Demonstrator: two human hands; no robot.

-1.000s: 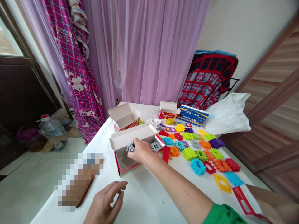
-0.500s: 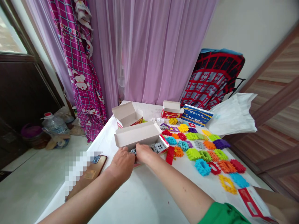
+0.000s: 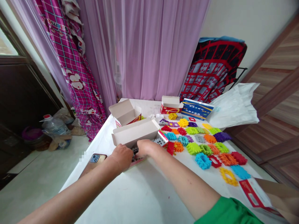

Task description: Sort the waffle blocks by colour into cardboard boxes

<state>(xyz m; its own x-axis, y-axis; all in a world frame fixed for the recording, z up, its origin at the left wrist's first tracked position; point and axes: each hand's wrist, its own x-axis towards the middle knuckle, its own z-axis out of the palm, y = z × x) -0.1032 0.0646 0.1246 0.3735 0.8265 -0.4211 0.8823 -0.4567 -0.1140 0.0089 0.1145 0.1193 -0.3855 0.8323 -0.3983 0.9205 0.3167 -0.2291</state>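
An open cardboard box (image 3: pixel 135 133) with its lid flap raised stands at the near side of the table, holding grey interlocking plastic blocks (image 3: pixel 160 141). My left hand (image 3: pixel 121 156) is closed over the box's near left end, its fingertips out of sight inside the edge. My right hand (image 3: pixel 145 148) reaches down into the box beside it, fingers curled among the grey blocks. What those fingers hold, if anything, is hidden. A red piece (image 3: pixel 170 148) lies against the box's right end.
Several colourful interlocking blocks (image 3: pixel 202 161) cover the right of the table. Behind stand two more open boxes (image 3: pixel 127 113), a blue box (image 3: pixel 197 109) and a white bag (image 3: pixel 233 105). A phone (image 3: pixel 94 161) lies at left; another box (image 3: pixel 255 193) sits front right.
My view has shifted slightly. My left hand has moved a little up along the box's left end, and my right hand remains inside the box.
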